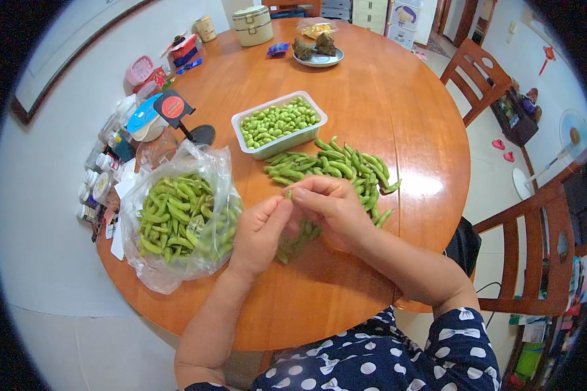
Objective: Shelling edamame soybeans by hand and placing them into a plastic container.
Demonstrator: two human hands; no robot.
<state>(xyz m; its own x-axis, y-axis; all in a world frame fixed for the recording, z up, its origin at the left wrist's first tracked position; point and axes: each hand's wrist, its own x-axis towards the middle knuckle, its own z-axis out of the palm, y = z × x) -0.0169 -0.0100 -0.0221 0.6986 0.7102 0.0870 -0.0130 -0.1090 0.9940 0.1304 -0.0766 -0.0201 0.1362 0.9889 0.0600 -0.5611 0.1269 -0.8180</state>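
Between the fingertips of my left hand [261,232] and my right hand [335,207] is a small green soybean pod [288,194], mostly covered by the fingers. Both hands are raised over the table in front of me. Just beyond them spreads a heap of green soybean pods [342,168], part of it hidden behind my right hand. A white plastic tub [279,142] filled with shelled green soybeans [279,122] stands behind the heap. To the left of my left hand, an opened clear plastic bag [161,281] holds many green pods [178,215], some looking split.
The round wooden table [293,313] carries a black stand [200,134], jars and bottles [102,185] along the wall. Farther back are a metal plate [323,61] with leaf-wrapped bundles and a lidded food container [252,29]. Wooden chairs [530,254] and a fan [570,137] stand right.
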